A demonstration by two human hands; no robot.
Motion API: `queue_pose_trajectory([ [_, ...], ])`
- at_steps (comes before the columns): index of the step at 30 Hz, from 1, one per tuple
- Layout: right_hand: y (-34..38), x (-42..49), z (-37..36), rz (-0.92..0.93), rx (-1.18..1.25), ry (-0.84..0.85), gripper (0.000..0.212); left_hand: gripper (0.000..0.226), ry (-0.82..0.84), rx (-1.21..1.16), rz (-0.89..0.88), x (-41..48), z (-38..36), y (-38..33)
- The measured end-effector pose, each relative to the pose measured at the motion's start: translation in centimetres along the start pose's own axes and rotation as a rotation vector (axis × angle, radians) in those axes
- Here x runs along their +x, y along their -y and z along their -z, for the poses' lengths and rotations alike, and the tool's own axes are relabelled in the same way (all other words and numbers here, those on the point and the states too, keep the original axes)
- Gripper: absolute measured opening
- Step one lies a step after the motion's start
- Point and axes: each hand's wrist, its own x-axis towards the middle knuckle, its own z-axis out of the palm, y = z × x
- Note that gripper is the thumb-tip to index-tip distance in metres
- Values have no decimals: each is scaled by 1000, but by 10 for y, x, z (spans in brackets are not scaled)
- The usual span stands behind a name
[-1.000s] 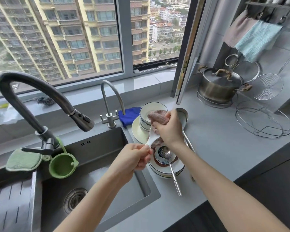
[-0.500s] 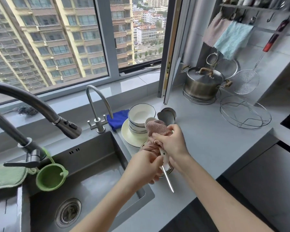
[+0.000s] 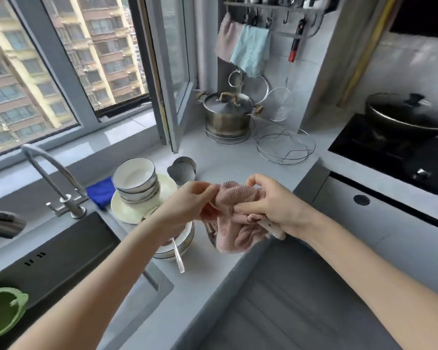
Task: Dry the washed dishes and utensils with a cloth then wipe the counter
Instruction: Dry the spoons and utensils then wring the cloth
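Reaches both bare forearms in from 7 and 5 o'clock to meet above the counter (image 3: 228, 162) edge at mid-frame. Pinches the top corner of the pink cloth (image 3: 235, 223) with the left hand (image 3: 187, 200), thumb and forefinger closed on the fabric, at 9 o'clock of the bundle. Clasps the other side with the right hand (image 3: 271, 205) at 3 o'clock, fingers curled round the folds and round a white spoon handle (image 3: 272, 229) poking out below the palm toward 5 o'clock; cannot tell how much of that spoon lies wrapped inside. Leaves the rest of the cloth hanging bunched toward 6 o'clock. Hides part of a patterned bowl (image 3: 185, 238) under the left wrist, a metal spoon (image 3: 177, 256) jutting from it toward 6 o'clock. Finds stacked bowls (image 3: 135, 180) on a plate (image 3: 127, 208) at 10 o'clock of the hands, a blue cloth (image 3: 100, 193) just at 9 o'clock of that stack, a ladle (image 3: 182, 169) at 11 o'clock, the sink (image 3: 61, 258) at 8 o'clock, a lidded pot (image 3: 226, 114) at 12 o'clock, a wire rack (image 3: 285, 147) at 1 o'clock, a black wok (image 3: 405, 117) at 2 o'clock.
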Motion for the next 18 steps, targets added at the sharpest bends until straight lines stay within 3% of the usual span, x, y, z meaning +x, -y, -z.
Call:
queue_pose_trajectory([
  [5, -31, -71, 75, -46, -135, -143, 32, 35, -77, 177, -53, 16, -95, -14],
  [10, -66, -167, 168, -77, -113, -299, 35, 36, -56, 124, -28, 28, -201, -25],
  [13, -87, -231, 220, -99, -92, -532, 34, 30, -94, 122, -26, 35, -259, -37],
  [15, -100, -266, 251, -68, -14, -672, 29, 27, -44, 113, -33, 31, -309, -49],
  [18, -122, -310, 283, -52, -3, -673, 26, 26, 143, 157, -92, 11, -400, -65],
])
